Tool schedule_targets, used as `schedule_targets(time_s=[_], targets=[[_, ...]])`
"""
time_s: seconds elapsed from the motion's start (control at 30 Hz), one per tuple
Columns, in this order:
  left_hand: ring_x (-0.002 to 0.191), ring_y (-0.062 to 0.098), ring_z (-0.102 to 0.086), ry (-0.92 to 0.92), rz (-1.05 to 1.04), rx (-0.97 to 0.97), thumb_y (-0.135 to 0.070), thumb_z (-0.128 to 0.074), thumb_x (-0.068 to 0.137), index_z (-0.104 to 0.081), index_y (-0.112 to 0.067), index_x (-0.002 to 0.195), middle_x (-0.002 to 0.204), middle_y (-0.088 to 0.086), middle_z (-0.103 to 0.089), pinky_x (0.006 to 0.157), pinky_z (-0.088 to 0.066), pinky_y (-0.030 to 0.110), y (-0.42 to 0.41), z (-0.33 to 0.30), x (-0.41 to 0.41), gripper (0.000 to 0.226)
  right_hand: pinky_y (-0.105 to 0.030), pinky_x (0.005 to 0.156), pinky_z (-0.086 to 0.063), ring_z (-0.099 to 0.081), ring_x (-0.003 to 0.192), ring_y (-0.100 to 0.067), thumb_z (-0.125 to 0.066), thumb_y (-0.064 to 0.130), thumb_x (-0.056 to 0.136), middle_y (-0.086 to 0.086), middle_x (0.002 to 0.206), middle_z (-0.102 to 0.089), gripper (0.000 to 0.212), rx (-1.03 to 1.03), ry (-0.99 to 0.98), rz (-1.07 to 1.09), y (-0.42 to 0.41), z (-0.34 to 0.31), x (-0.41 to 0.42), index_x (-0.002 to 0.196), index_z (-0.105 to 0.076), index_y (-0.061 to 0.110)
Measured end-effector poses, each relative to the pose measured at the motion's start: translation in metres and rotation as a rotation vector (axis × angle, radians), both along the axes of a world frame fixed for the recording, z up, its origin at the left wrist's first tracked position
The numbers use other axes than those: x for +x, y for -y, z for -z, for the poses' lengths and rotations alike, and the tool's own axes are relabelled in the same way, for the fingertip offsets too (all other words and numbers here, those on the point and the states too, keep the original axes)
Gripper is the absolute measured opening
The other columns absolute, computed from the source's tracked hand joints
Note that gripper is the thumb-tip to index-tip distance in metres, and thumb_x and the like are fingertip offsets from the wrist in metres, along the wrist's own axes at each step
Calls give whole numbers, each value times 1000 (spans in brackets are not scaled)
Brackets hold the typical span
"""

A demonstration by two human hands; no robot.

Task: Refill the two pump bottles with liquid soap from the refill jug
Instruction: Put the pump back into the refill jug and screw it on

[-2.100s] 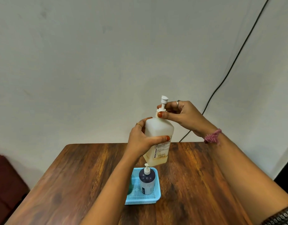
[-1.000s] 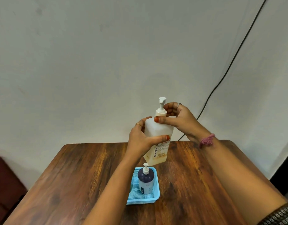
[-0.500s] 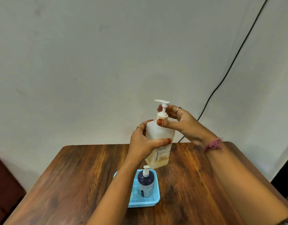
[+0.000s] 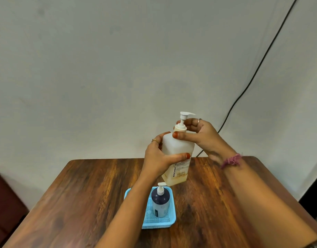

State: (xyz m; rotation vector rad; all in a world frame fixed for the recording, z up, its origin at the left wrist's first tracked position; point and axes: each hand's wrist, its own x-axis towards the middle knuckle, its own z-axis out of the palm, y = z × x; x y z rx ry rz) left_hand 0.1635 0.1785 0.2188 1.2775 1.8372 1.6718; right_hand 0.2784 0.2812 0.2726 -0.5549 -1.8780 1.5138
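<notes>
Wooden table (image 4: pixel 86 199), the largest thing in view, ran from the near edge back to a pale wall (image 4: pixel 118 68), far edge touching or just short of it; cannot tell which. Black cable (image 4: pixel 258 68) slanted down that wall toward the far right corner of the table. Dark red seat (image 4: pixel 5 203) showed off the left edge.

Large translucent pump bottle (image 4: pixel 177 149) hung in the air above the far middle of the table, slightly tilted, clear of the wood. Thin layer of yellowish soap sat at its bottom; printed label faced right and front. Left hand (image 4: pixel 159 158) wrapped around the body of that bottle from the left, thumb across the front, fingers behind, a ring on one finger. Right hand (image 4: pixel 202 138) pinched the collar just under the white pump head (image 4: pixel 184 116), thumb in front, fingers curled behind the neck, spout pointing right. Pink thread band (image 4: pixel 232 160) circled the right wrist.

Light blue mesh tray (image 4: pixel 170 221) rested near the middle of the table, toward the near edge, under the raised bottle and partly behind the left forearm. Small dark blue pump bottle (image 4: pixel 160 203) stood upright in the tray, white pump on top.
</notes>
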Motion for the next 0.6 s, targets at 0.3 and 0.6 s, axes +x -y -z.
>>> schedule_targets(time_s=[0.3, 0.6], targets=[[93, -1, -57, 22, 1, -14, -35, -87, 58, -48, -34, 119, 104, -21, -55, 62, -46, 7, -4, 4, -2, 73, -34, 99, -49, -61, 115, -11, -71, 11, 79, 1, 118, -69, 44, -20, 38, -173, -7, 6, 5, 122, -61, 15], [96, 2, -59, 36, -60, 6, -31, -89, 56, -48, -32, 116, 107, -14, -59, 73, -51, 16, -3, 12, 4, 73, -34, 80, -57, -67, 94, -15, -91, 35, 54, 1, 102, -67, 60, -81, -18, 335, 20, 25, -22, 101, -56, 23]])
